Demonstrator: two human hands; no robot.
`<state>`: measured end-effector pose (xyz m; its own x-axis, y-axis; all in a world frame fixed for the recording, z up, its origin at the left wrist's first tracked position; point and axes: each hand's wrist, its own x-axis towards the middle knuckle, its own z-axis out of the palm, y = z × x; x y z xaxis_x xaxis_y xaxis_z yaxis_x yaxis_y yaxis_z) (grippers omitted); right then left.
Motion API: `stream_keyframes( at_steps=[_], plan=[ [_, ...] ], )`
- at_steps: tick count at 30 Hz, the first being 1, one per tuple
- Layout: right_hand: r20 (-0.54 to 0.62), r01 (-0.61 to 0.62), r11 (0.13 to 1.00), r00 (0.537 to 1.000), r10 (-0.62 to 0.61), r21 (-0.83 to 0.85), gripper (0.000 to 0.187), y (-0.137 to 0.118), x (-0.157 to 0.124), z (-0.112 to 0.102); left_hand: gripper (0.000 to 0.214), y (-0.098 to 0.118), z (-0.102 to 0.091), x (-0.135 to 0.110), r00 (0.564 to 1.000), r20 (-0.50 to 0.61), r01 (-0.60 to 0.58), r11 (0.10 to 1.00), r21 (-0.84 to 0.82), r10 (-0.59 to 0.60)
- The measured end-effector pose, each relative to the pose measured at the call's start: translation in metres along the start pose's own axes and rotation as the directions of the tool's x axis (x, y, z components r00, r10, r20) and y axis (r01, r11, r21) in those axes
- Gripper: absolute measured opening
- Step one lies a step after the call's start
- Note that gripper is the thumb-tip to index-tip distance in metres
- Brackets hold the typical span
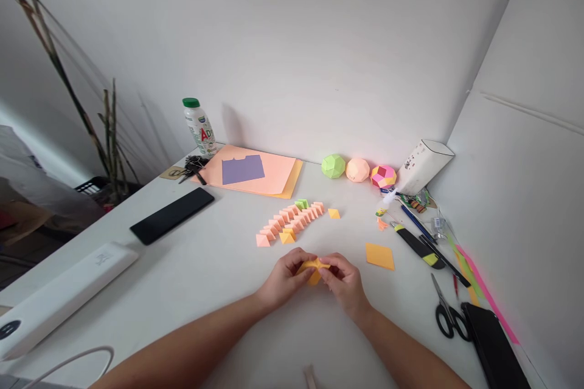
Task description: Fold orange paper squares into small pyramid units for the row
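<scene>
Stalks point(113, 121) stand beyond the left edge of the white table point(205, 279), toward ten o'clock if the orange paper point(314, 279) between the two hands is the clock's hub. Long and white, a device point(68, 298) lies near nine, with a black slab point(172, 216) nearer ten. Keys point(195, 165) rest toward half past ten, just in front of a green-capped bottle point(201, 127). At eleven lie pink sheets point(283, 167), a purple cut piece point(243, 170) on top; closer in, the same way, folded peach pieces point(298, 219) run in slanting rows, with a few green and orange ones among them.

The left hand point(285, 279) pinches the orange paper between thumb and fingers from the nine o'clock side; the right hand point(347, 282) pinches it likewise from three. Fingers cover part of its shape.

A green ball point(333, 166) sits near twelve by the wall, then a peach ball point(358, 170) and a multicoloured ball point(384, 177) toward one. A flat orange sheet point(380, 256) lies just short of three, a cutter point(413, 242) farther out that way, scissors point(442, 299) between three and four.
</scene>
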<state>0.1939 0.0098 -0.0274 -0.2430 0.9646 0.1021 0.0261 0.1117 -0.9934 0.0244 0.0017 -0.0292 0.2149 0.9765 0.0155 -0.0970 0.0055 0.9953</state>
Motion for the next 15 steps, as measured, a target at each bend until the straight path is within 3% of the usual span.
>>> stream_keyframes(
  at_steps=[5,15],
  plan=[
    [-0.047,-0.012,1.000,0.999,0.013,0.023,0.010,0.004,-0.001,-0.001,0.017,-0.006,-0.001,0.001,0.998,-0.035,-0.043,0.998,0.045,0.044],
    [-0.055,-0.055,0.998,0.997,0.058,0.042,0.010,0.004,0.000,-0.002,0.017,0.004,-0.001,0.002,1.000,-0.008,0.024,0.992,-0.127,-0.026]
  ],
)
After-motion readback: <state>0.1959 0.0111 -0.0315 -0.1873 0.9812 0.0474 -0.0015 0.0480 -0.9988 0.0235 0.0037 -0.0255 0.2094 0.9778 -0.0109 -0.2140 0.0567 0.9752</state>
